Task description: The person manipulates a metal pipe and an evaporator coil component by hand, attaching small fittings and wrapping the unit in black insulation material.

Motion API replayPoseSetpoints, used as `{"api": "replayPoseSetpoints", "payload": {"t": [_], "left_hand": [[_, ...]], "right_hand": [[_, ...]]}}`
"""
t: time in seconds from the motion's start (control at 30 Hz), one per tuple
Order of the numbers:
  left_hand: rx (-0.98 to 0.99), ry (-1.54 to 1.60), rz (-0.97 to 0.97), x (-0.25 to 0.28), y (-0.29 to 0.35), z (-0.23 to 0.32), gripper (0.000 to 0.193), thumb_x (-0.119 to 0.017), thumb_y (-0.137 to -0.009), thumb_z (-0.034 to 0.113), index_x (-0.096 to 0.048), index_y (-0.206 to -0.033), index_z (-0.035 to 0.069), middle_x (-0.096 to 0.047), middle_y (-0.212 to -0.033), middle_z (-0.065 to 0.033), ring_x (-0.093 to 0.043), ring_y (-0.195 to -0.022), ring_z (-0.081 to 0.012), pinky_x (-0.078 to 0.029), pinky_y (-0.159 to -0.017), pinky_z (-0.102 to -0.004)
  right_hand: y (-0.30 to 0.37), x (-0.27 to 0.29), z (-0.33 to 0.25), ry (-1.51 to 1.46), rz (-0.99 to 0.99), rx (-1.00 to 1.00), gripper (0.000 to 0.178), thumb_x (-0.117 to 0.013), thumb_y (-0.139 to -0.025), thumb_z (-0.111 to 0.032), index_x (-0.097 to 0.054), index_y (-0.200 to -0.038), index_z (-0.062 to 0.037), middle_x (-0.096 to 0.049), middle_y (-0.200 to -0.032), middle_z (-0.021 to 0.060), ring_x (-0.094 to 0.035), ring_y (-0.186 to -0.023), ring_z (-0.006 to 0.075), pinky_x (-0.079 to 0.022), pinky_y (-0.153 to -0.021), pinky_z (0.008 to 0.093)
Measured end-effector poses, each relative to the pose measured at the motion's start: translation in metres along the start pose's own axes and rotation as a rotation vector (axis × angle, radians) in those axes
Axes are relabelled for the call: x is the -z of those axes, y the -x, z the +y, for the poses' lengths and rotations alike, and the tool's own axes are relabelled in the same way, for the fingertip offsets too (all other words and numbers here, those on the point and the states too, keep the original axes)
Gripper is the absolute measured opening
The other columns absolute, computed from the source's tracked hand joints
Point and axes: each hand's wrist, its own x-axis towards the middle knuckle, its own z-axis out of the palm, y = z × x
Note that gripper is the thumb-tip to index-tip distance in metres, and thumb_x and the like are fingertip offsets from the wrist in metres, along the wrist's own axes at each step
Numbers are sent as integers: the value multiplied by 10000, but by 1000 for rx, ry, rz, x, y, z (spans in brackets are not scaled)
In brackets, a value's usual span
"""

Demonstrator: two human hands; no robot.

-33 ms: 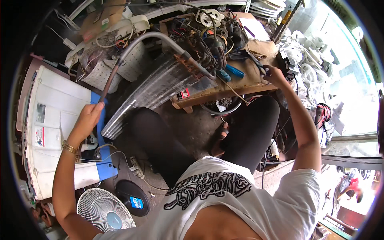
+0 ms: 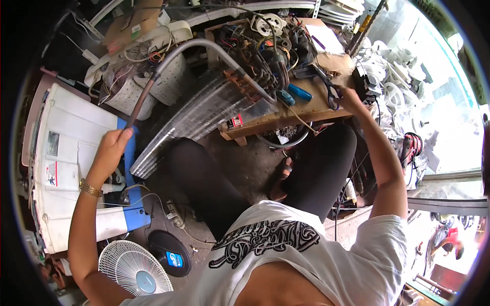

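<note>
My left hand point(image 2: 113, 148) is closed round the lower end of a long bent pipe point(image 2: 179, 50) with a grey sleeve along much of it. The pipe arches up and over to the right, ending by the copper bends of a silvery finned coil point(image 2: 184, 125). That coil slants down from the workbench past my knee. At the right of the workbench, my right hand point(image 2: 350, 100) is closed on a dark-handled pair of scissors point(image 2: 332, 92), whose blades point away from me over the wood. Two blue-handled tools point(image 2: 300, 92) lie left of the scissors.
Motors, wires and parts crowd the wooden workbench point(image 2: 286, 118). A white appliance housing point(image 2: 87, 122) stands at the left, near a fan point(image 2: 133, 265) and a power strip point(image 2: 174, 214) with trailing cords. White plastic parts point(image 2: 395, 94) are heaped at the right.
My right hand has shifted slightly nearer, and the scissors have turned so that their handle loops show more fully. My left hand and the bent pipe have hardly moved.
</note>
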Motion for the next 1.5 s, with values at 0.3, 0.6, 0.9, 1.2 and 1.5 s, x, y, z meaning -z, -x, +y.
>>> {"api": "replayPoseSetpoints", "payload": {"t": [0.3, 0.6, 0.9, 1.2, 1.5], "left_hand": [[-964, -886, 528, 70, -1, 125, 423, -698, -826, 455, -558, -837, 56, -590, -670, -114, -582, -604, -337, -429, -548, -440], [47, -60, 163, -47, 86, 8, 497, -584, -970, 420, -511, -680, 22, -418, -529, -105, -446, -488, -174, -363, -497, -394], [681, 921, -98, -107, 201, -6, 499, -466, -995, 582, -380, -702, 188, -317, -532, 83, -274, -392, -37, -194, -366, -223], [10, 343, 265, -35, 156, 12, 415, -526, -1030, 314, -516, -733, 24, -406, -567, 55, -339, -538, -56, -282, -481, -295], [-54, 504, -162, -47, 120, 65, 436, -544, -1028, 342, -495, -701, 58, -408, -602, 56, -378, -564, -38, -324, -485, -250]], "right_hand": [[63, 44, -185, -669, 408, 214, 536, -797, -787, -334, -632, -1207, -45, -661, -1117, 150, -635, -1058, 324, -500, -911, 413], [92, 19, -356, -958, 543, 406, 872, -808, -790, -297, -338, -1458, 10, -527, -1340, 208, -517, -1246, 338, -379, -1075, 440], [109, 46, -452, -489, 436, 782, 636, -792, -733, -300, -560, -1288, -93, -546, -1222, 167, -520, -1132, 371, -445, -914, 458], [150, 128, -400, -59, 652, 408, 745, -796, -763, -301, -466, -1410, -137, -500, -1369, 173, -531, -1155, 343, -394, -908, 443], [160, 171, -287, -618, -241, 343, 310, -729, -896, -256, -577, -983, 1, -513, -731, 16, -440, -699, 118, -372, -626, 294]]}}
